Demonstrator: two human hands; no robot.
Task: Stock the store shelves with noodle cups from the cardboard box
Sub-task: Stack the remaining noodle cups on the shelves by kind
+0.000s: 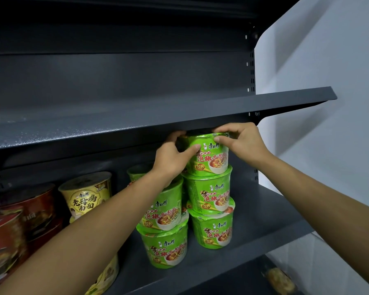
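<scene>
Both hands, left (172, 159) and right (241, 141), clamped the top green cup (211, 157) on a three-high stack near the shelf's (275, 218) right edge. It probably needed centring squarely, since the shelf above (158, 122) sat close.

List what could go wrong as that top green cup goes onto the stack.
1. The top green cup, held by the left hand and right hand, sits right under the upper shelf; its lid may catch the edge.
2. It is third on a narrow right-hand stack; a nudge could topple it toward the shelf's open front.
</scene>
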